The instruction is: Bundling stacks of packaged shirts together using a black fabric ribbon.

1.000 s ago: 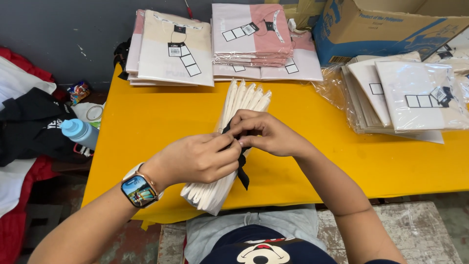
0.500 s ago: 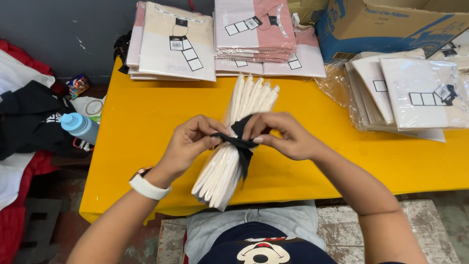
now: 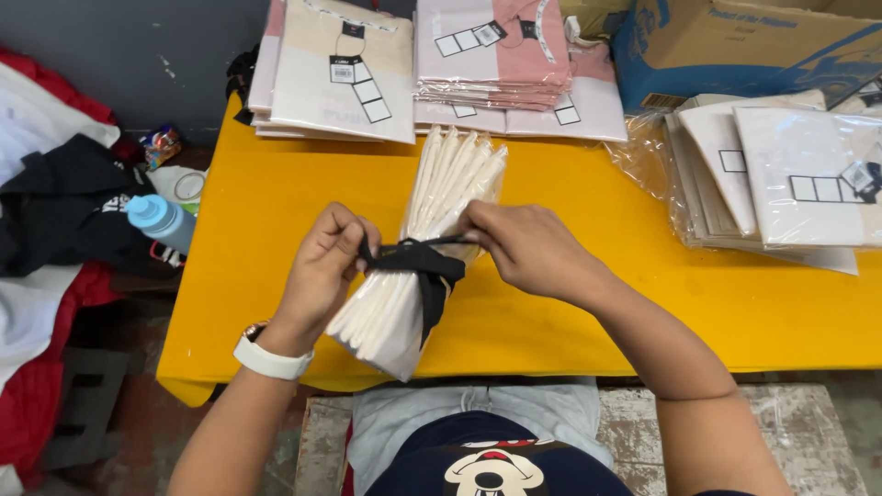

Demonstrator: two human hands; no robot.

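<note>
A bundle of folded white pieces in clear plastic (image 3: 432, 230) lies slanted on the yellow table (image 3: 570, 303), its near end past the front edge. A black strap (image 3: 418, 259) is wrapped around its middle, with a tail hanging down. My left hand (image 3: 322, 266) pinches the strap's left end beside the bundle. My right hand (image 3: 524, 243) grips the strap's other end on the right side of the bundle. A white watch band sits on my left wrist (image 3: 266, 358).
Stacks of bagged folded shirts (image 3: 340, 73) (image 3: 501, 50) lie along the far edge, and another stack (image 3: 790, 179) sits at the right. A cardboard box (image 3: 735, 46) stands at the back right. A blue-capped bottle (image 3: 161, 220) and dark clothes (image 3: 64, 202) lie left of the table.
Both hands have pulled apart, drawing the black strap taut around the bundle. The view has moved slightly closer.
</note>
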